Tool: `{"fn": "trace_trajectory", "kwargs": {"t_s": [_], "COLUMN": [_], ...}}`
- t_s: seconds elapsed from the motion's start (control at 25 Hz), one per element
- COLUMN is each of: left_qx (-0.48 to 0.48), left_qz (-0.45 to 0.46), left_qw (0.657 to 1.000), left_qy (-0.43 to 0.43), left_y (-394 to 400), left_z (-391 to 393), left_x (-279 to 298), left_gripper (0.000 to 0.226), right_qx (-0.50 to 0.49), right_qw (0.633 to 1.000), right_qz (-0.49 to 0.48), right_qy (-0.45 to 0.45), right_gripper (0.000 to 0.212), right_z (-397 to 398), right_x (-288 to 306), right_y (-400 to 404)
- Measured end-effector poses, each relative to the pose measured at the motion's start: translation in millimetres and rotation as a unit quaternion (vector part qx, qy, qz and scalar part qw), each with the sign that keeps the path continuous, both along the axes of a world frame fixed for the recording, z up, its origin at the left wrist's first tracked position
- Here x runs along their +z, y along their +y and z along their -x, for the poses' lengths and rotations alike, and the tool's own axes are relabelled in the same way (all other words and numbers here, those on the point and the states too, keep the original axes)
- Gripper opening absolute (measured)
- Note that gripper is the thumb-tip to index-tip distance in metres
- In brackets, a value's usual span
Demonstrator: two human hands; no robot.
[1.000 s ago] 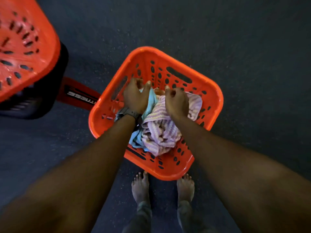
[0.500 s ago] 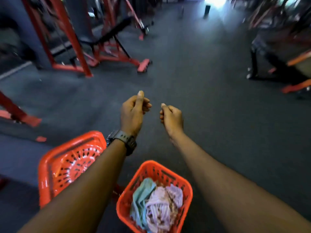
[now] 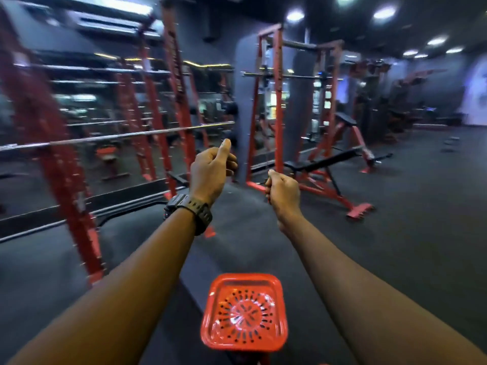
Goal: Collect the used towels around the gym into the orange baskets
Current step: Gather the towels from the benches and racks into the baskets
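An empty orange basket [image 3: 243, 312] with a perforated bottom stands low in the middle of the view, between my forearms. My left hand [image 3: 210, 171], a dark watch on its wrist, is raised in front of me with the fingers curled and the thumb up, holding nothing. Just to its right my right hand [image 3: 283, 192] is loosely curled too, also with nothing in it. Both hands are well above and beyond the basket. No towel shows, and the basket with the towels is out of view.
Red power racks [image 3: 168, 101] with steel bars [image 3: 118, 137] stand to the left along a mirrored wall. Another red rack [image 3: 276, 101] and a black adjustable bench [image 3: 324, 162] stand ahead. Dark rubber floor [image 3: 408, 219] stretches to the right.
My head has lifted from the floor to the gym ahead. My hands let go of the towels in the basket and rose empty; that filled basket has dropped out of view.
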State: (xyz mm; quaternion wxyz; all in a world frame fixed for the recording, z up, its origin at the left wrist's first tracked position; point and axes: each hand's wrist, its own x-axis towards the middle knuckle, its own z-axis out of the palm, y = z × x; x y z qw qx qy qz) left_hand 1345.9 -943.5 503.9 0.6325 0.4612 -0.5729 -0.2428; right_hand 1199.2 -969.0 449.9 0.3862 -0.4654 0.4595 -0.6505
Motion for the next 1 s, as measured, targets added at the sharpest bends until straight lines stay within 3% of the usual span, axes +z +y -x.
{"fn": "trace_trajectory", "kwargs": {"t_s": [0.2, 0.48, 0.76, 1.0], "left_qx": [0.183, 0.389, 0.565, 0.68], "left_qz": [0.028, 0.051, 0.068, 0.093], "left_qw": [0.983, 0.919, 0.819, 0.724], "left_qy": [0.007, 0.039, 0.067, 0.067], "left_y": [94.8, 245.7, 453.8, 606.3], "left_z": [-98.3, -215.9, -308.5, -327.4], "left_x": [12.0, 7.7, 0.3, 10.8], "left_gripper": [0.048, 0.051, 0.06, 0.06], "right_qx": [0.159, 0.346, 0.5, 0.618], "right_qw": [0.987, 0.937, 0.864, 0.784], "right_qz": [0.009, 0.035, 0.046, 0.058], "right_qy": [-0.01, 0.016, 0.036, 0.013], "right_gripper": [0.047, 0.046, 0.049, 0.051], "right_z": [-108.1, -240.9, -372.2, -450.9], "right_x": [15.7, 30.1, 39.7, 41.7], "right_y": [37.8, 145.0, 300.5, 426.7]}}
